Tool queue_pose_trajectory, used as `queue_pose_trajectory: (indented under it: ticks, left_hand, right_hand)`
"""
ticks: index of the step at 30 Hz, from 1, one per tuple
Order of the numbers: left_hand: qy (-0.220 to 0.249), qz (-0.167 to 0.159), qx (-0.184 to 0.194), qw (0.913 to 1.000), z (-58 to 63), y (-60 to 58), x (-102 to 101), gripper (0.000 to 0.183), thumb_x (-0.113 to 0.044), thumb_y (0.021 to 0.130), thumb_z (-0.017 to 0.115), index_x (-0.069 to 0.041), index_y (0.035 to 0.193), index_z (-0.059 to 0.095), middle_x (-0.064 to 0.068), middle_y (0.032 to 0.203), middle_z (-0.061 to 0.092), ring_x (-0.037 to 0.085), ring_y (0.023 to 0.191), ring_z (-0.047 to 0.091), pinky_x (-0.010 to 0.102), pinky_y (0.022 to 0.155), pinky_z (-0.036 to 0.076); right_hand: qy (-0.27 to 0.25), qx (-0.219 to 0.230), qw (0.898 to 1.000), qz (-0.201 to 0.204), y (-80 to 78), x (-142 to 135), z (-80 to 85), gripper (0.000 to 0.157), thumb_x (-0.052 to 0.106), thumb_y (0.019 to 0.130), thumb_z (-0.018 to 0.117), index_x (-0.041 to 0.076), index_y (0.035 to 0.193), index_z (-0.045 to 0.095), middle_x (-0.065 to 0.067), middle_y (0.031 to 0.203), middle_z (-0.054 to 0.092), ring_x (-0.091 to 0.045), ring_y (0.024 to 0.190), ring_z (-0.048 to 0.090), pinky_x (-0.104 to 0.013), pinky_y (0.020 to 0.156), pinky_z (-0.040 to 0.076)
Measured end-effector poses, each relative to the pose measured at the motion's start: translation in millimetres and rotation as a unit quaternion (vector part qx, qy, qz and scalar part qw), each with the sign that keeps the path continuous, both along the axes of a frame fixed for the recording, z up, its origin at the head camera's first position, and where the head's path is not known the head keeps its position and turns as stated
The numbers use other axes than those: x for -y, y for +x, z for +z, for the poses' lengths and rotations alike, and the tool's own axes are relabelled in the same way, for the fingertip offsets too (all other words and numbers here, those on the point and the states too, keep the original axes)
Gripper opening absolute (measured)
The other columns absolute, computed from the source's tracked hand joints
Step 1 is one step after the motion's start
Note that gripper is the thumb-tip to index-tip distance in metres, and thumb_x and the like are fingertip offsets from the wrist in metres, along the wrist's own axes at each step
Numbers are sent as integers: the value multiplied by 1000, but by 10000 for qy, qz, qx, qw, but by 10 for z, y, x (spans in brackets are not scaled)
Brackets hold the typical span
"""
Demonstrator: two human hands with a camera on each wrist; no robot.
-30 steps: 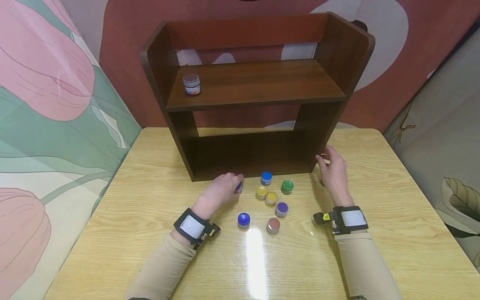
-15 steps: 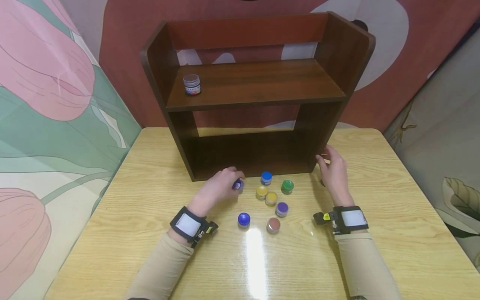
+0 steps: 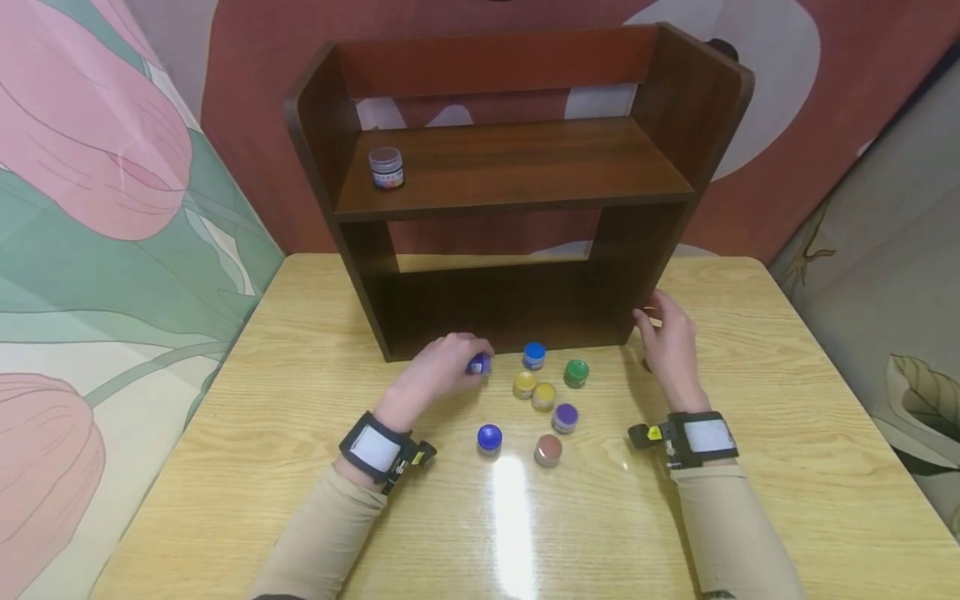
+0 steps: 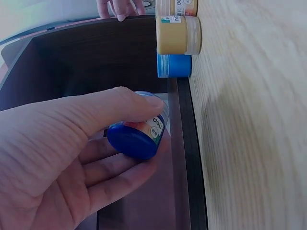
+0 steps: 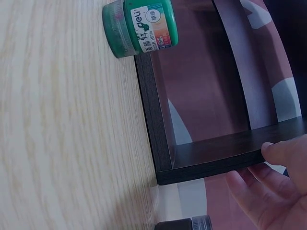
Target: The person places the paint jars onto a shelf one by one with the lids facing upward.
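Note:
My left hand (image 3: 438, 371) pinches a dark blue paint jar (image 4: 136, 136) between thumb and fingers, close to the front of the shelf's lower level. In the left wrist view the jar lies tipped, its blue end facing the camera. At the brown wooden shelf (image 3: 510, 204), my right hand (image 3: 670, 342) holds the edge of the right side panel, thumb at the front edge and fingers outside. A light blue jar (image 3: 534, 356), a green jar (image 3: 576, 373) and two yellow jars (image 3: 524, 384) stand on the table near the left hand.
A clear-topped jar (image 3: 387, 168) stands on the shelf's upper level at the left. Nearer me on the table (image 3: 787, 433) are another dark blue jar (image 3: 490, 438), a purple jar (image 3: 566, 417) and a reddish-brown jar (image 3: 548, 450). A dark jar (image 5: 178, 224) lies near the right panel's outer side.
My left hand has raised and tilted the dark blue jar, shifting it slightly toward the shelf. My right hand keeps its place at the panel.

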State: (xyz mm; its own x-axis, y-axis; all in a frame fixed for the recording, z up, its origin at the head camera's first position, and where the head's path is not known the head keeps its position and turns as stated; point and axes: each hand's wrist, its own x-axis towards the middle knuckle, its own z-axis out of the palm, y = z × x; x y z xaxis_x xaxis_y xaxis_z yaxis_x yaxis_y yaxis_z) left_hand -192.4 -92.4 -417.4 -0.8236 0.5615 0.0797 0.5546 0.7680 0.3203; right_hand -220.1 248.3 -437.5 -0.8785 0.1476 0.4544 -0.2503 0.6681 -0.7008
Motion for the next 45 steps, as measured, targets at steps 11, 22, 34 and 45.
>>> queue_pose_trajectory:
  ticks: [11, 22, 34, 45]
  left_hand:
    - [-130, 59, 38, 9999, 20, 21, -36, 32, -16, 82, 76, -11, 112, 67, 2, 99, 69, 15, 83, 59, 31, 79, 54]
    - [106, -331, 224, 9991, -43, 27, -7, 35, -16, 85, 74, -10, 119, 67, 8, 115, 64, 21, 103, 63, 32, 90, 54]
    - [6, -324, 86, 9994, -53, 31, -4, 32, -15, 84, 75, -12, 114, 67, 6, 111, 65, 18, 100, 62, 32, 88, 54]
    - [-163, -440, 119, 9988, -98, 30, -15, 30, -10, 84, 74, -12, 112, 65, 7, 109, 64, 20, 100, 63, 32, 88, 54]
  right_hand:
    - [25, 62, 10000, 1, -13, -16, -19, 34, 9, 97, 55, -1, 129, 57, -26, 121, 65, -42, 106, 64, -55, 85, 56]
    - [-43, -14, 10000, 11, -9, -3, -14, 32, 6, 96, 56, -2, 127, 58, -27, 119, 66, -42, 105, 65, -54, 84, 56]
    - [-22, -32, 10000, 19, -2, 3, 4, 34, 5, 96, 56, -2, 128, 57, -27, 120, 65, -42, 106, 64, -54, 84, 56]
    - [-26, 57, 10000, -9, 14, 9, 19, 33, 6, 96, 56, -2, 128, 57, -27, 120, 65, -43, 106, 64, -55, 85, 55]
